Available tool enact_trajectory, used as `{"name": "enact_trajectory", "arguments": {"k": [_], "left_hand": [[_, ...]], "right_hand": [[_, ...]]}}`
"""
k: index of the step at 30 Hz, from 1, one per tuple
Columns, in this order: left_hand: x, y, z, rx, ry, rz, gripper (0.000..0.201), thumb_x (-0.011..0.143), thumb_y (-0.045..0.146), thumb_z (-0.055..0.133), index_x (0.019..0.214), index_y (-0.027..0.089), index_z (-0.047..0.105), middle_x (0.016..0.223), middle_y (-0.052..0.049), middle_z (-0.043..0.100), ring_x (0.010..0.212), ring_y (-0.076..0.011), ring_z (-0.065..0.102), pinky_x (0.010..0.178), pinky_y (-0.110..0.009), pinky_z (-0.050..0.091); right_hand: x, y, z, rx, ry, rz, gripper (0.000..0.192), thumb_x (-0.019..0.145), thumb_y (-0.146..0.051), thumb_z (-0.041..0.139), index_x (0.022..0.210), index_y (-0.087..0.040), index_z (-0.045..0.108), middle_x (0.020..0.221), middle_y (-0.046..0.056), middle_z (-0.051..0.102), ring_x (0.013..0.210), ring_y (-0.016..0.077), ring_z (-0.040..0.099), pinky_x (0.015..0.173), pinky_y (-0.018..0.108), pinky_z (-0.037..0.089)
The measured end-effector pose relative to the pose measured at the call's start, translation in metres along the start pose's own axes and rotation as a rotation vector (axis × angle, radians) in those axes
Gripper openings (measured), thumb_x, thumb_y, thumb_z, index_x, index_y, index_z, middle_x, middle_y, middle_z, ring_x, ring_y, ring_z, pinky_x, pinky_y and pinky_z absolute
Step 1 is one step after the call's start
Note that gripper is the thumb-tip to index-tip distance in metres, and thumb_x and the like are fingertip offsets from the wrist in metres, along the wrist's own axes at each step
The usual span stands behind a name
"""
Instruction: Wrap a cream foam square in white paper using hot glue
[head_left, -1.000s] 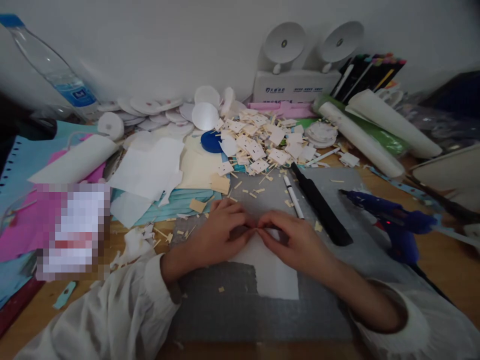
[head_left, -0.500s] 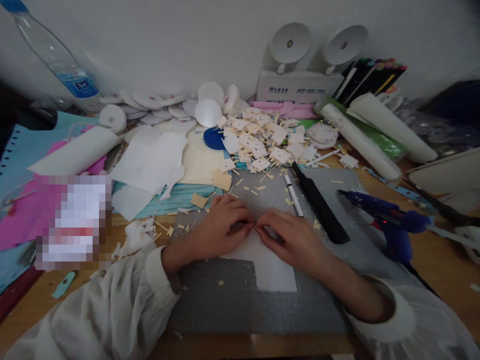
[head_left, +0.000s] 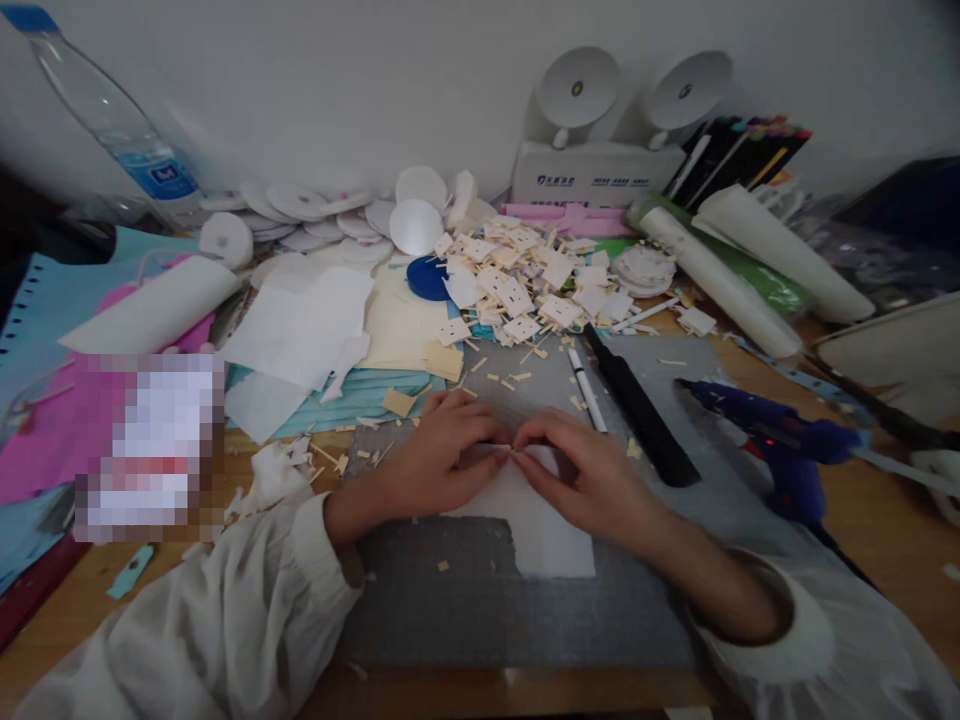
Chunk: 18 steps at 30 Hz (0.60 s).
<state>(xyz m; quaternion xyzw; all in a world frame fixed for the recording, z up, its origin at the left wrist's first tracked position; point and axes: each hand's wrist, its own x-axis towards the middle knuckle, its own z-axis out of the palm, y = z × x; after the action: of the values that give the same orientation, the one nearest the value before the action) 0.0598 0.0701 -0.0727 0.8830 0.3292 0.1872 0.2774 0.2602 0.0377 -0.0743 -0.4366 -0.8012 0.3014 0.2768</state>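
A white sheet of paper (head_left: 559, 540) with an uneven outline lies under my fingers on the grey cutting mat (head_left: 450, 620). My left hand (head_left: 454, 455) is closed at the sheet's upper part, thumb and fingers pinched together. From the other side my right hand (head_left: 574, 470) pinches too, and its fingertips meet those of the left. Both pinches seem to be on the paper, though the exact spot between the fingertips is hidden. Beyond the right hand lie a white pen (head_left: 587, 390) and a long black tool (head_left: 641, 410).
A blue glue gun (head_left: 780, 430) lies at the right. Behind the mat is a heap of small square paper pieces with sticks (head_left: 517, 285). Paper sheets (head_left: 300, 310) and foam rolls (head_left: 154, 305) are at the left. A water bottle (head_left: 112, 120) stands back left.
The right hand's fingers have arched up and opened a wider gap behind the pinch, showing more paper. The left hand has hardly moved. The paper's lower edge has shifted slightly.
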Motion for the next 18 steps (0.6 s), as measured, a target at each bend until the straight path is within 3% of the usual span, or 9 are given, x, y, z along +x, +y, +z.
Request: {"name": "enact_trajectory", "arguments": {"k": [5, 10, 13, 18], "left_hand": [[-0.0012, -0.0009, 0.0005, 0.001, -0.013, 0.001, 0.019, 0.092, 0.028, 0.046, 0.085, 0.018, 0.06, 0.085, -0.003, 0.06, 0.09, -0.02, 0.048, 0.085, -0.038, 0.031], [-0.0016, -0.0005, 0.0011, 0.008, -0.009, 0.004, 0.019, 0.092, 0.029, 0.047, 0.086, 0.019, 0.061, 0.086, -0.003, 0.062, 0.091, -0.0203, 0.048, 0.085, -0.038, 0.03], [-0.0007, -0.0002, 0.0009, 0.003, -0.007, -0.008, 0.018, 0.091, 0.029, 0.049, 0.085, 0.018, 0.062, 0.085, -0.003, 0.062, 0.091, -0.0204, 0.049, 0.085, -0.038, 0.03], [0.001, 0.001, -0.0004, -0.009, -0.029, -0.036, 0.014, 0.089, 0.024, 0.051, 0.083, 0.018, 0.062, 0.085, -0.002, 0.063, 0.092, -0.0209, 0.049, 0.085, -0.038, 0.03]], "right_hand": [[0.0004, -0.0007, -0.0005, -0.015, -0.018, 0.032, 0.002, 0.09, -0.021, 0.053, 0.089, -0.02, 0.051, 0.085, 0.001, 0.056, 0.08, 0.0142, 0.053, 0.071, 0.028, 0.041], [-0.0002, 0.0007, 0.0002, -0.062, -0.056, -0.016, 0.006, 0.091, -0.02, 0.049, 0.087, -0.02, 0.053, 0.081, 0.001, 0.054, 0.068, 0.012, 0.05, 0.061, 0.025, 0.038], [-0.0007, 0.002, -0.001, -0.117, -0.052, -0.082, 0.008, 0.092, -0.019, 0.048, 0.086, -0.02, 0.053, 0.082, 0.001, 0.055, 0.071, 0.0125, 0.052, 0.063, 0.025, 0.04], [-0.0012, 0.0015, -0.0047, -0.41, -0.09, -0.25, 0.019, 0.096, -0.023, 0.042, 0.086, -0.018, 0.057, 0.082, 0.004, 0.059, 0.073, 0.0157, 0.055, 0.064, 0.029, 0.041]]}}
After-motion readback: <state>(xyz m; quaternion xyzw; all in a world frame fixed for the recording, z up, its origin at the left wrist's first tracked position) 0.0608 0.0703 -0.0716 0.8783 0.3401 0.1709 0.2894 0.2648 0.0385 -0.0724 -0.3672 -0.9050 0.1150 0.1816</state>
